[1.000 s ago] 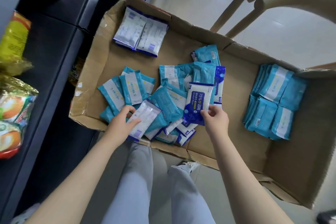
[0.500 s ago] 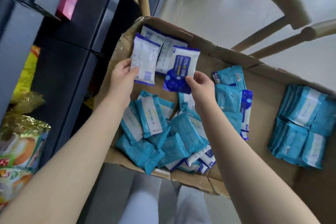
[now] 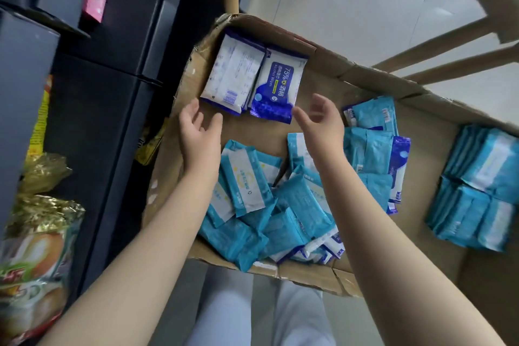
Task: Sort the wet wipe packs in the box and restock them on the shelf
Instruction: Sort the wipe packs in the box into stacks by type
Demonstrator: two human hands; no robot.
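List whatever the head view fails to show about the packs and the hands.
- Head view, mixed pile: lower packs are hidden by upper packs and the right forearm.
- Head view, sorted teal stack: count hidden by overlap, and the right frame edge cuts it.
- Head view, white-backed pack: print too small to read.
- Head view, right hand: fingers blurred by motion.

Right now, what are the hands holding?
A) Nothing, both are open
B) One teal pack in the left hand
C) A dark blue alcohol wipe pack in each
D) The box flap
A: the left hand and right hand are open and empty, hovering just short of the alcohol wipe packs that lie in the far left corner of the cardboard box.
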